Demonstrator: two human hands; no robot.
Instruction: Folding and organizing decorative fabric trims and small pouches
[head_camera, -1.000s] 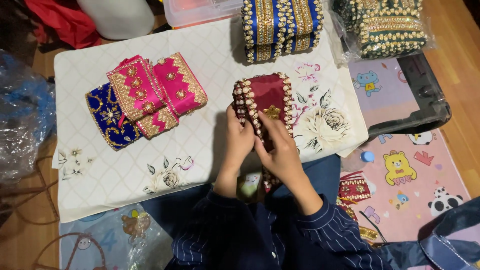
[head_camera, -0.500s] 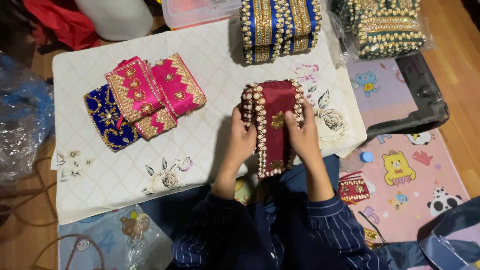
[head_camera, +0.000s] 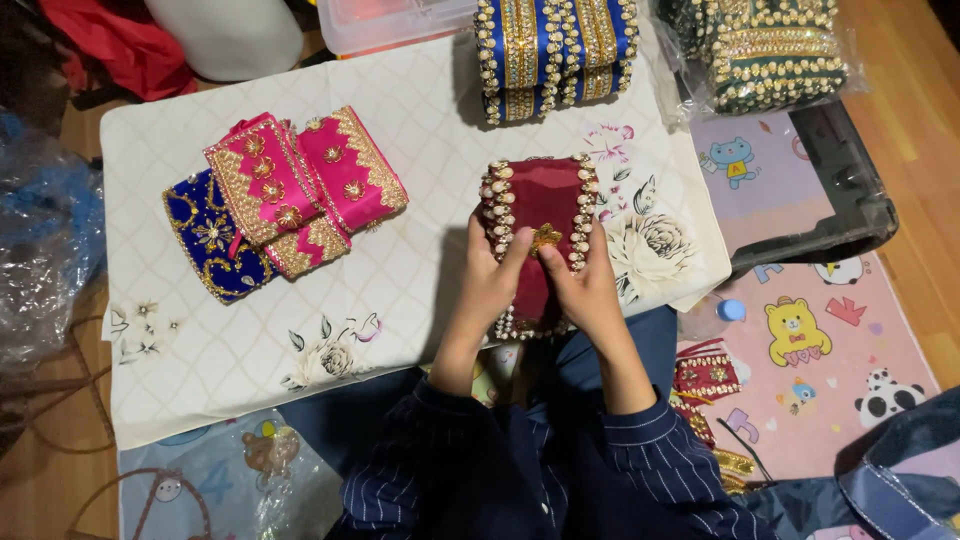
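Both hands (head_camera: 540, 285) around maroon pearl-edged pouch (head_camera: 538, 205), thumbs at gold ornament (head_camera: 545, 237)

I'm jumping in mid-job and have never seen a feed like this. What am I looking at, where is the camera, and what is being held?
There is no machine here. The single picture comes from a camera worn on a person's head, looking down at their own two bare hands and dark striped sleeves.

The left hand and right hand together hold a maroon pouch edged with pearl beads, with a small gold ornament at its middle. The fingers of both hands close on it near that ornament.

Under it lies a white quilted cloth with flower prints. On the cloth to the left sit pink pouches overlapping a dark blue pouch. At the top edge is a stack of blue pouches with gold bands, and beside it dark green pouches in clear plastic wrap. A children's cartoon mat covers the floor on the right.
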